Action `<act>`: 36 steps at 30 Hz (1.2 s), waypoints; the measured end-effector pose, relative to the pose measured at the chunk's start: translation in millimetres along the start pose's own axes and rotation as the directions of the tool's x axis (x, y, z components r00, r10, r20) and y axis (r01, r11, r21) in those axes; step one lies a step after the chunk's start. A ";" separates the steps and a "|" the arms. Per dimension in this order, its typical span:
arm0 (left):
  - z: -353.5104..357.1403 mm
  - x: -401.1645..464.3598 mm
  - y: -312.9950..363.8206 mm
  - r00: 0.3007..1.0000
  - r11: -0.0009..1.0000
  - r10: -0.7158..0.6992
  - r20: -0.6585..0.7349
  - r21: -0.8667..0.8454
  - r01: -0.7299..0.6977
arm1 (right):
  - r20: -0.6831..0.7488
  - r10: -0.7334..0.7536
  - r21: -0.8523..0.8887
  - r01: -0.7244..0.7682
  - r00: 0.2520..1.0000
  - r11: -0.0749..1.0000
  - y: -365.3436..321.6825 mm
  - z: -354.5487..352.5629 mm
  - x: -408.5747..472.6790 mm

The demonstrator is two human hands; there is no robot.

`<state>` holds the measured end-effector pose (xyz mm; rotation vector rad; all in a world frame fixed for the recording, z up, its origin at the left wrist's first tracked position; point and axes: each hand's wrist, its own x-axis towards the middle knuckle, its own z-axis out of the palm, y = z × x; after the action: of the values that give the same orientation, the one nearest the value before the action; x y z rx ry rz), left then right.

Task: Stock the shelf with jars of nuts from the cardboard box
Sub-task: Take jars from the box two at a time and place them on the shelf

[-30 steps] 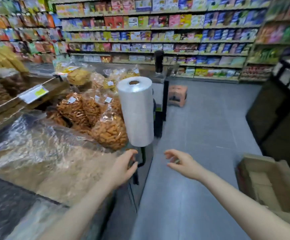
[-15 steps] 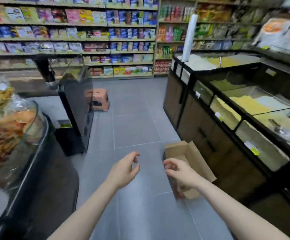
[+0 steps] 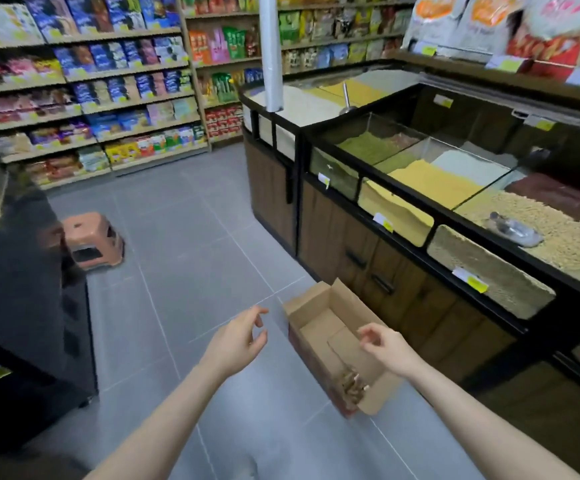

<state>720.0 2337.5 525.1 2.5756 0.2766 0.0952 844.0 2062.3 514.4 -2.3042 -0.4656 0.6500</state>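
The box (image 3: 330, 344) lies open on the floor (image 3: 191, 258), just beside the bins (image 3: 455, 202). Only something small and brown shows at its near end, perhaps a jar (image 3: 352, 384); I cannot tell. A jar is probably hard, smooth and breakable, so take it around the body. The left hand (image 3: 238, 341) and right hand (image 3: 385, 346) hover loose and hold nothing.

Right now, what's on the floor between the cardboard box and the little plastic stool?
Nothing: in the head view, only bare grey floor tile lies between the cardboard box and the stool. The left hand hovers above that stretch, holding nothing.
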 end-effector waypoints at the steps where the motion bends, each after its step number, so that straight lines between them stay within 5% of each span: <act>1: -9.5 23.9 -8.1 1.000 1.000 0.021 0.021 0.011 -0.022 | -0.032 0.037 0.009 -0.037 0.999 0.999 -6.0 -2.6 14.5; 9: -43.2 200.4 -33.8 0.966 0.981 0.189 0.177 0.004 -0.193 | -0.225 0.287 0.206 -0.243 0.931 0.948 -29.9 -21.2 108.2; 18: 5.1 325.2 2.8 0.873 0.924 0.372 0.315 -0.032 -0.382 | -0.318 0.447 0.364 -0.328 0.836 0.872 5.3 -49.0 164.7; 29: 65.8 425.4 13.0 0.812 0.917 0.385 0.438 -0.087 -0.388 | -0.248 0.560 0.388 -0.448 0.791 0.805 56.1 -75.5 231.6; 36: 159.6 468.9 -11.7 0.700 0.912 0.381 0.604 -0.123 -0.391 | -0.201 0.670 0.494 -0.516 0.715 0.700 114.8 -26.3 273.5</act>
<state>1195.5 2366.7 388.9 2.4718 -0.5217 -0.6010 1097.3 2102.4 363.1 -2.0710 0.6073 0.5225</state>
